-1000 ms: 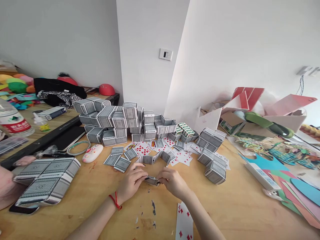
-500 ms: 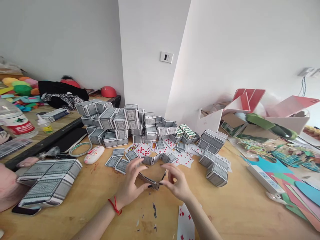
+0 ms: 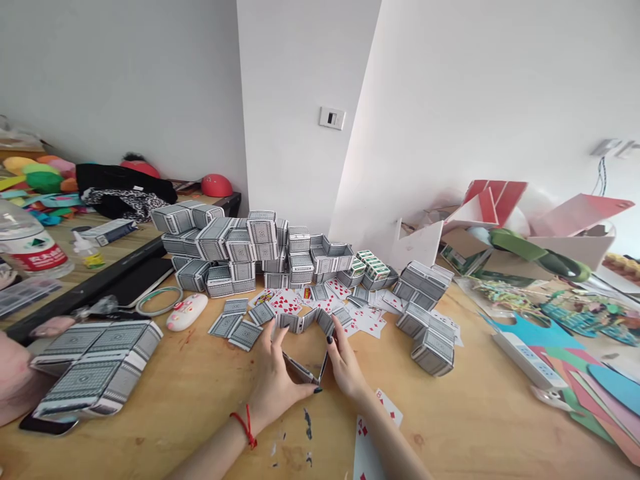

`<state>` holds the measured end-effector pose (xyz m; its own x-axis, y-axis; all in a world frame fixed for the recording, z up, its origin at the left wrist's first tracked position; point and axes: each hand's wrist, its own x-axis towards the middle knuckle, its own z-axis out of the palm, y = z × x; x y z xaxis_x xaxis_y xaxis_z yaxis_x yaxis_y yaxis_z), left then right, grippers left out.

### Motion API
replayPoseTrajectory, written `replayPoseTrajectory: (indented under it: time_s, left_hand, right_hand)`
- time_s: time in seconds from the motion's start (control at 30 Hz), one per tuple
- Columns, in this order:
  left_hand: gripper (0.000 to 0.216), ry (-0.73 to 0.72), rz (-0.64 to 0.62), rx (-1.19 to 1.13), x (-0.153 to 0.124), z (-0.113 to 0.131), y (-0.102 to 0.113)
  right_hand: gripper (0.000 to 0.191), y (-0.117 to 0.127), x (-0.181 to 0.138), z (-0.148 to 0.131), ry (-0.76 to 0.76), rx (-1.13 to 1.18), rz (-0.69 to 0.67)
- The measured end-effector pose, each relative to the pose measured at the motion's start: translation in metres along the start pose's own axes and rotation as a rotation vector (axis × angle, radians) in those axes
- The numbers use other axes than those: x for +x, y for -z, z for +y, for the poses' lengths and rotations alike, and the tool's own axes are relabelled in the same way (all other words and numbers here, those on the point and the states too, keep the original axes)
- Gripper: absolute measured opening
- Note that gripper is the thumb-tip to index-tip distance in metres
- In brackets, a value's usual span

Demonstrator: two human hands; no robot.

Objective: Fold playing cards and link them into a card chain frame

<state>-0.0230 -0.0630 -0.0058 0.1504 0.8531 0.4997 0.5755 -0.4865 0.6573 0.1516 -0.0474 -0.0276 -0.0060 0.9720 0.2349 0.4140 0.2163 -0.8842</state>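
Between my hands a ring of folded playing cards [image 3: 301, 369] with grey patterned backs stands on the wooden table, its sides bent at angles. My left hand [image 3: 275, 373], with a red string on the wrist, grips its near left side, the thumb at the near corner. Against the right side press the fingers of my right hand [image 3: 346, 365]; its thumb is hidden. Face-up cards, a four of diamonds [image 3: 362, 448] and an eight beside it, lie partly under my right forearm. Loose face-down cards [image 3: 245, 335] rest left of the ring.
Stacked card blocks [image 3: 240, 250] stand behind; more card blocks [image 3: 433, 350] sit to the right and a larger one [image 3: 100, 367] to the left. A white mouse [image 3: 187, 312], a power strip [image 3: 530, 360], coloured paper [image 3: 585, 383] and a water bottle [image 3: 35, 250] lie around.
My right hand has moved from pinching the near corner to lying along the ring's right side. The ring's near corner has drawn into a sharper point. The eight card now shows beside my forearm.
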Motion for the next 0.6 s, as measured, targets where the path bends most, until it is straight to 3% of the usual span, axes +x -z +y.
replayPoseTrajectory:
  time_s: [0.17,0.37,0.6]
  left_hand:
    - [0.086,-0.062,-0.024,0.084,-0.002,0.008,0.003]
    - [0.037,-0.065,-0.064,0.165,-0.001,0.015,0.006]
    - [0.027,-0.123,-0.097,0.21,0.004,0.013,0.007]
  right_hand:
    - [0.048,0.004,-0.003,-0.005,0.05,-0.059,0.004]
    - [0.037,0.004,-0.003,-0.007,0.099,-0.139,0.006]
    - [0.032,0.003,-0.005,-0.009,0.102,-0.17,0.03]
